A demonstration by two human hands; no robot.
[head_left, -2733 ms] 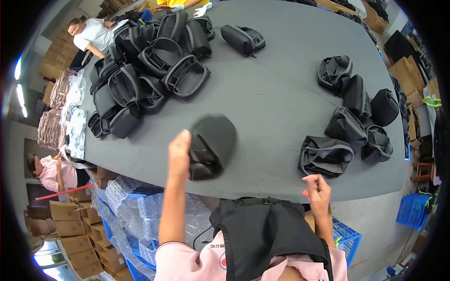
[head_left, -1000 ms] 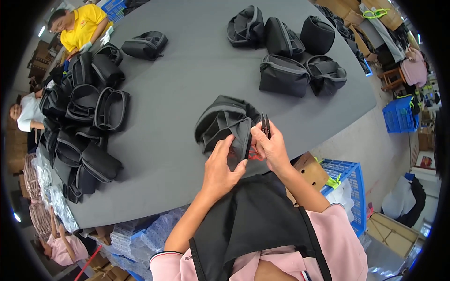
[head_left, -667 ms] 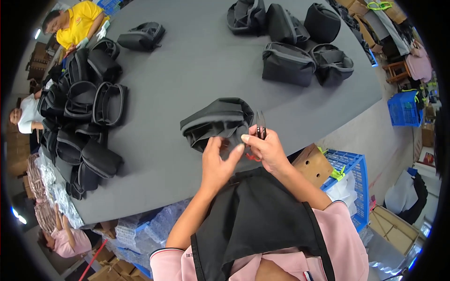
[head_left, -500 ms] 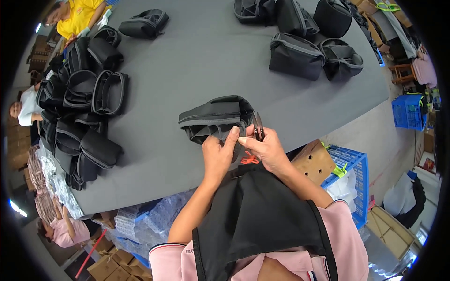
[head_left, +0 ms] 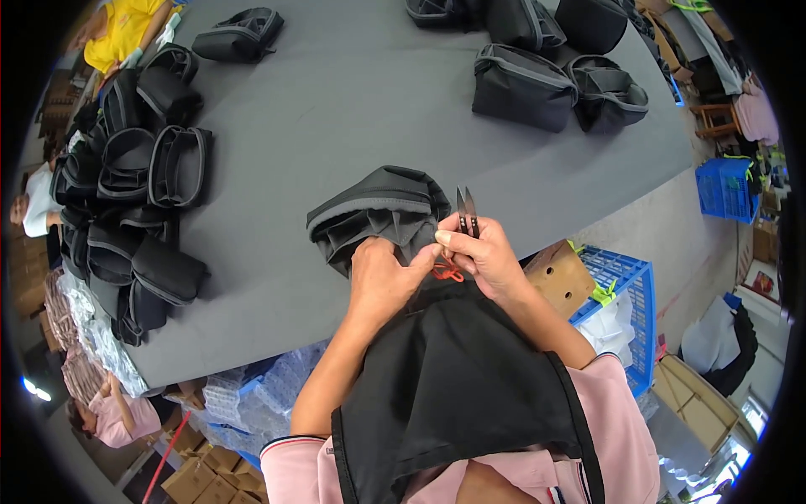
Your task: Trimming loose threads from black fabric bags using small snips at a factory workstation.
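the black zip pouch (head_left: pixel 379 191) lies tilted on the grey counter (head_left: pixel 319 126), just in front of the person, its gaping mouth turned toward them. the left hand (head_left: pixel 379 281) has its fingers tucked into that mouth, with its thumb outside; its grip pinches the pouch's near right edge. the right hand (head_left: pixel 485 256) meets it there, thumb and forefinger at the same edge, while its grip also closes around black thread snips (head_left: pixel 468 214), whose two blades stand slightly apart and point away from the person. whether the right fingertips pinch fabric or a thread, i cannot tell. a red cord (head_left: pixel 447 270) dangles in loops beneath the right hand. a heap of similar pouches (head_left: pixel 138 185) sits at the counter's left, a lone pouch (head_left: pixel 239 35) near the far left, and a smaller group of pouches (head_left: pixel 525 88) at the far right. a blue crate (head_left: pixel 645 323) stands beside the person's right arm.
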